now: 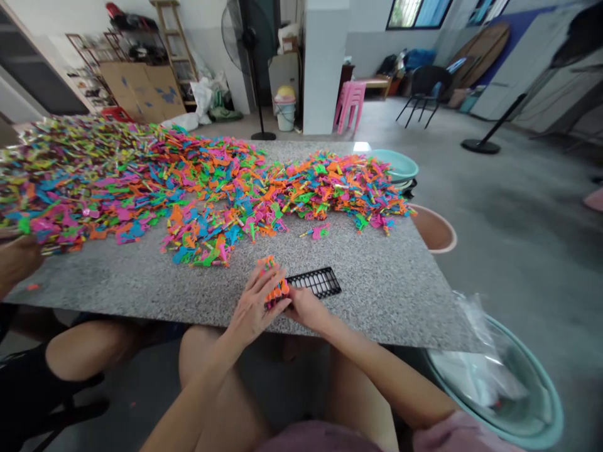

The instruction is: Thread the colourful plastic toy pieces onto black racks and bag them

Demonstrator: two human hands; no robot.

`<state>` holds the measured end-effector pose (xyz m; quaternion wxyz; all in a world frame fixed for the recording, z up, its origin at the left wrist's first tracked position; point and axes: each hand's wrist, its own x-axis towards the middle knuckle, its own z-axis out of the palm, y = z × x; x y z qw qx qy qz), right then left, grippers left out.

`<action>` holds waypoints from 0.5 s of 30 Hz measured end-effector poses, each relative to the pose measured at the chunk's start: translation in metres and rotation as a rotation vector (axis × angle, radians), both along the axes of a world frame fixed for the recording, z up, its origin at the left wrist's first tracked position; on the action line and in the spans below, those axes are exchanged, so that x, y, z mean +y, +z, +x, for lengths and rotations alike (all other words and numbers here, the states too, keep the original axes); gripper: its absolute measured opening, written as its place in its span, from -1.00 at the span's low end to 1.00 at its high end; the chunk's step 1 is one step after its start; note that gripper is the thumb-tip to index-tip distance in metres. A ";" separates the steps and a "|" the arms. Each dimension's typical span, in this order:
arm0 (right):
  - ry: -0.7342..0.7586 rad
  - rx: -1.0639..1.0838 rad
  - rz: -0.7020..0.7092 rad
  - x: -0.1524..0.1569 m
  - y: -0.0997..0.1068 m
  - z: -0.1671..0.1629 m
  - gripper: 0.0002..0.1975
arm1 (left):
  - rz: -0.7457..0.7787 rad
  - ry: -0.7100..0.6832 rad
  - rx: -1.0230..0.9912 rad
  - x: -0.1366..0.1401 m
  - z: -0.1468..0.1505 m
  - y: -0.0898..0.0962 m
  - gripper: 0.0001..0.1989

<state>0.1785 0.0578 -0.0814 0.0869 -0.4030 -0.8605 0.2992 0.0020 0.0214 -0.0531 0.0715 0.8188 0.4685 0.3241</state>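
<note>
My left hand [257, 301] curves around a tight cluster of small bright plastic pieces [277, 292], whose round orange ends face me. From the right, my right hand [304, 307] presses in against the same cluster with its fingers closed; its fingertips are hidden. A black slotted plastic rack [323, 282] lies on the stone tabletop just beyond my right hand, and its left end runs behind the hands. Whether the cluster sits in that rack I cannot tell. Beyond the hands lies a loose pink and green piece [318, 231].
A large heap of colourful plastic pieces [211, 169] spreads across the grey speckled table [377, 301]. Another person's hand [19, 260] is at the heap's left. Basins stand around the right side, including a green one [551, 402] with clear plastic bags and a pink one [436, 232].
</note>
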 end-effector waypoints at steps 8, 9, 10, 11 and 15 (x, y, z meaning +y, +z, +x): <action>-0.360 -0.476 0.396 0.156 0.030 0.068 -0.60 | 0.038 0.012 -0.012 0.000 -0.004 -0.011 -0.73; -0.290 -0.494 0.409 0.172 0.029 0.070 -0.61 | 0.031 0.012 -0.011 0.000 -0.005 -0.013 -0.72; -0.210 -0.514 0.418 0.185 0.027 0.072 -0.63 | 0.025 0.011 -0.008 -0.001 -0.005 -0.014 -0.71; -0.129 -0.534 0.427 0.193 0.023 0.073 -0.66 | 0.019 0.009 -0.005 -0.001 -0.006 -0.014 -0.71; 0.105 -0.539 0.455 0.191 0.007 0.091 -0.69 | 0.011 -0.005 -0.019 -0.001 -0.004 -0.012 -0.70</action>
